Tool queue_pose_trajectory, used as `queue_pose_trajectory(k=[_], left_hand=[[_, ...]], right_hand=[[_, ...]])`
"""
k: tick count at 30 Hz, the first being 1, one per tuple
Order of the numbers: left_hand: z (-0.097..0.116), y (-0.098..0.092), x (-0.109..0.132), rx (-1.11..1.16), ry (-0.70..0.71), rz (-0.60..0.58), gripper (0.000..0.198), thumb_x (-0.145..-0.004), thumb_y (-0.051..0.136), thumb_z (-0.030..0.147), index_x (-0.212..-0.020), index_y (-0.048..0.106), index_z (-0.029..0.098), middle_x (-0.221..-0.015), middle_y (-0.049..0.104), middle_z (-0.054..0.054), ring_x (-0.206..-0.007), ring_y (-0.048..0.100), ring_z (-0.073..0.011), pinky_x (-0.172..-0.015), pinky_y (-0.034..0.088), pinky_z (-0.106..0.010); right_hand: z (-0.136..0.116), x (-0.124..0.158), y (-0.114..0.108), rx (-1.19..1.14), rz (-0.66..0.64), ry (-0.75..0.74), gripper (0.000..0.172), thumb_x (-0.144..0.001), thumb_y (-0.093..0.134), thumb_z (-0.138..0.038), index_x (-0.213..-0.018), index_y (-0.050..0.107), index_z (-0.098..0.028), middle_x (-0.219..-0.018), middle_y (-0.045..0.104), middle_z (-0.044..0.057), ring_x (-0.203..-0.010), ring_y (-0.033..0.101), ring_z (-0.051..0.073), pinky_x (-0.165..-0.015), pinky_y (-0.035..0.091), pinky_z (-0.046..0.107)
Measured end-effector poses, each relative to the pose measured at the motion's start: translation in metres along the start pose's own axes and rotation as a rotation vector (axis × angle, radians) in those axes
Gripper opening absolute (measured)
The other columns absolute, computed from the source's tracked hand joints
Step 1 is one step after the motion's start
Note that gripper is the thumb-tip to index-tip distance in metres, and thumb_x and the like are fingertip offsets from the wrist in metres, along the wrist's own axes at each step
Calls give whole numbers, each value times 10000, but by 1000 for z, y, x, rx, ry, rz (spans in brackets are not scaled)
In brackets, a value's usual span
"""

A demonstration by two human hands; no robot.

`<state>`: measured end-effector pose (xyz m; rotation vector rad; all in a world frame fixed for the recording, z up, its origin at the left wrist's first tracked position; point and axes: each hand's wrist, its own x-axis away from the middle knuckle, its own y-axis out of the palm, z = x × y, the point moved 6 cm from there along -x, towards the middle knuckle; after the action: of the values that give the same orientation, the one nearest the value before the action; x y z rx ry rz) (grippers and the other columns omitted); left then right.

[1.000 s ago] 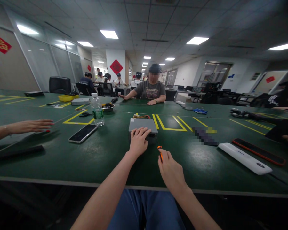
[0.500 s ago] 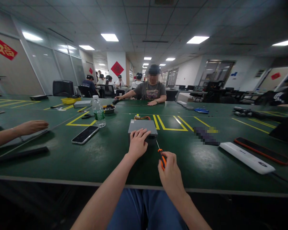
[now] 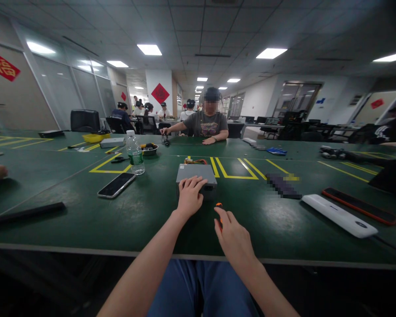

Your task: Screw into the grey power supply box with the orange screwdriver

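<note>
A grey metal computer power supply (image 3: 193, 171) stands on the green table in front of me, with coloured cables coming out at its far side. My left hand (image 3: 190, 198) rests over its top and near edge, fingers spread across the casing and bracing it. Just right of the box, my right hand (image 3: 233, 231) holds an orange and black screwdriver (image 3: 219, 205). Most of its handle is hidden behind my fingers, and I cannot make out the shaft or tip.
Left of the box lie a phone (image 3: 116, 185) and an upright water bottle (image 3: 135, 154); a metal bowl (image 3: 151, 150) stands behind. A white power bank-like case (image 3: 339, 215) lies right. Opposite, a person (image 3: 211, 123) sits with one hand on a dark object (image 3: 165, 140).
My right hand has turned around the screwdriver, whose shaft no longer shows. My left hand stays put. The person opposite has lifted the dark object; the hand at far left has drawn back.
</note>
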<state>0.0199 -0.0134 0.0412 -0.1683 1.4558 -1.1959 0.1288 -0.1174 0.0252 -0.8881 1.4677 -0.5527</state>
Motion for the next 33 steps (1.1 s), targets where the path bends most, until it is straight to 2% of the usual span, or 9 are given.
queue_pose_trajectory(k=[3,8,10,14,17,20,24,30,33], left_hand=[[0,0,0,-1,-12,-13,521,-711,473,88,-1180,491,314,-1265,512,8,-1210,382,-208,-1019,218,-435],[0,2,-1,6,-27,-15,522,-706,478,89,-1173,495,320,-1259,517,16,-1203,387,-207,-1019,217,-430],[0,2,0,7,-25,-11,529,-699,485,88,-1173,492,322,-1261,515,20,-1203,384,-205,-1023,215,-424],[0,2,0,3,-9,3,537,-698,482,83,-1182,484,316,-1259,515,18,-1211,377,-198,-1037,202,-419],[0,2,1,0,-9,10,532,-706,479,84,-1187,482,312,-1264,510,12,-1218,374,-199,-1041,200,-425],[-1,3,1,6,-12,6,526,-716,472,85,-1189,480,314,-1267,508,12,-1222,373,-201,-1041,200,-431],[0,2,1,12,-9,22,510,-723,455,76,-1177,487,307,-1258,515,16,-1220,378,-195,-1047,196,-423],[-1,3,1,3,-15,21,518,-717,461,80,-1182,486,306,-1257,517,8,-1221,377,-202,-1047,194,-438],[-2,4,1,-1,-17,23,522,-720,460,83,-1190,482,310,-1262,512,10,-1227,368,-196,-1053,187,-438]], right_hand=[[5,2,5,-266,-37,60,275,-847,355,-171,-1028,560,-191,-863,611,68,-612,624,157,-500,462,253],[30,7,16,-1107,-20,566,280,-826,456,-374,-1020,492,-175,-877,633,62,-574,625,137,-545,513,282],[34,8,19,-1246,18,638,334,-809,470,-398,-1045,468,-162,-902,635,78,-626,627,146,-552,514,284],[35,3,15,-985,51,448,309,-798,448,-340,-1046,473,-160,-980,587,97,-594,573,123,-513,497,286],[39,1,12,-870,89,362,239,-781,472,-291,-987,513,-178,-1038,532,100,-774,582,167,-679,507,346],[37,-1,2,-618,112,165,158,-826,423,-231,-903,556,-196,-1028,554,87,-938,568,202,-810,476,380],[21,-2,-11,-159,122,-129,215,-870,369,-157,-922,577,-178,-1070,595,108,-961,590,212,-831,496,386],[-5,1,-8,4,82,-300,440,-764,276,45,-1063,562,-106,-1218,522,190,-1149,493,262,-863,500,402],[-13,3,-4,69,78,-368,450,-745,281,64,-1051,574,-89,-1208,527,215,-1160,481,278,-848,506,397]])
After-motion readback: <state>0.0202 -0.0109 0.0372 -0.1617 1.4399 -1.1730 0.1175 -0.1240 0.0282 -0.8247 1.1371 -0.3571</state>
